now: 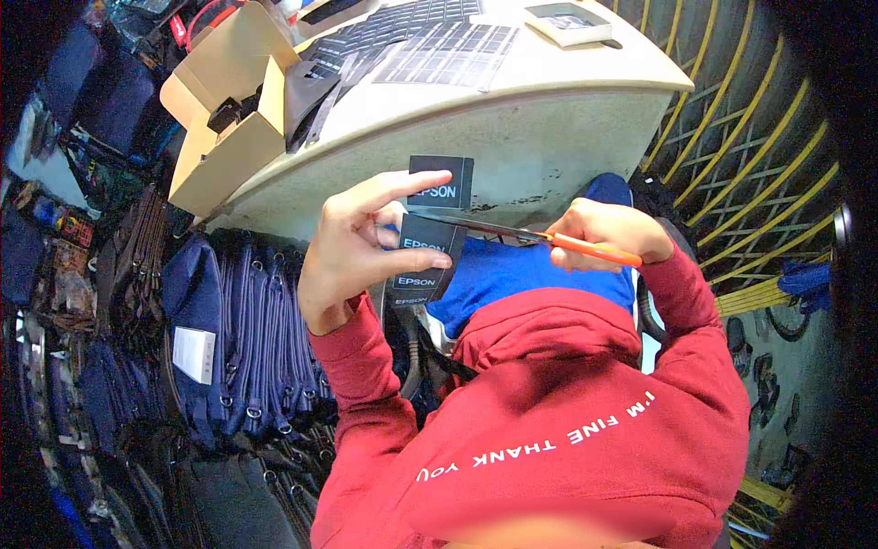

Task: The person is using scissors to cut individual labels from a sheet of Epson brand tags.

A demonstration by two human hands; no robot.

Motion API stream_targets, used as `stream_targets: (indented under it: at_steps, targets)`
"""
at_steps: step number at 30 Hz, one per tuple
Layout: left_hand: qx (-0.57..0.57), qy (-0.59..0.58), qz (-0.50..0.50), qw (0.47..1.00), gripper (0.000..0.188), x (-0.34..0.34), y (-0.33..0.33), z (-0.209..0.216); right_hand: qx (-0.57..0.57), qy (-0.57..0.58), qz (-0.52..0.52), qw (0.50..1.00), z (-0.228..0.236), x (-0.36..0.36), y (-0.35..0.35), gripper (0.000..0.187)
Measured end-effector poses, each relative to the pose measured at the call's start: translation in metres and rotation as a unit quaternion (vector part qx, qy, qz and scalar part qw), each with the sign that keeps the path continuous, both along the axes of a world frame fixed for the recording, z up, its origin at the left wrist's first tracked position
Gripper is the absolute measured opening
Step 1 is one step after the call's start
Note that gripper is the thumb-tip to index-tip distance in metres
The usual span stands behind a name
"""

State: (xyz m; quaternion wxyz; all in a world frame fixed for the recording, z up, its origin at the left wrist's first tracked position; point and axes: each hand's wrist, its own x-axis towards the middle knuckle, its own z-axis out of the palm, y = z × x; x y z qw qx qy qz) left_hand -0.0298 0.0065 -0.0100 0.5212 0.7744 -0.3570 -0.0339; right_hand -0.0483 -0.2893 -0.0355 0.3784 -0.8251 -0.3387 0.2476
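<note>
My left hand (340, 240) pinches a strip of black printed labels (422, 245) between thumb and fingers, in front of the table's edge. One label (459, 168) stands above the index finger; the others hang below it. My right hand (615, 231) is closed around the orange handles of a pair of scissors (594, 249). The blades point left and reach across the strip, between the top label and the ones beneath. Whether the top label is still joined to the strip is hard to make out.
A pale table (567, 110) carries sheets of black labels (448, 55) and a small white tray (569, 25). An open cardboard box (229, 151) with dark pieces inside stands at its left edge. Dark blue bags (265, 339) and a white box (194, 355) lie left; a yellow folding gate (750, 137) stands right.
</note>
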Motion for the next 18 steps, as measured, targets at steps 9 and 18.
stream_targets:
  at_steps: [9,18]
  targets:
    - [-0.050,0.016,-0.013,0.999,0.066,-0.001,-0.006,0.005,0.250,0.166,-0.154,0.941,-0.041,-0.009,-0.023,0.026]
    - [0.045,0.015,-0.081,0.996,0.066,0.000,-0.032,-0.004,0.426,0.017,-0.258,0.867,-0.027,-0.003,0.037,0.022]
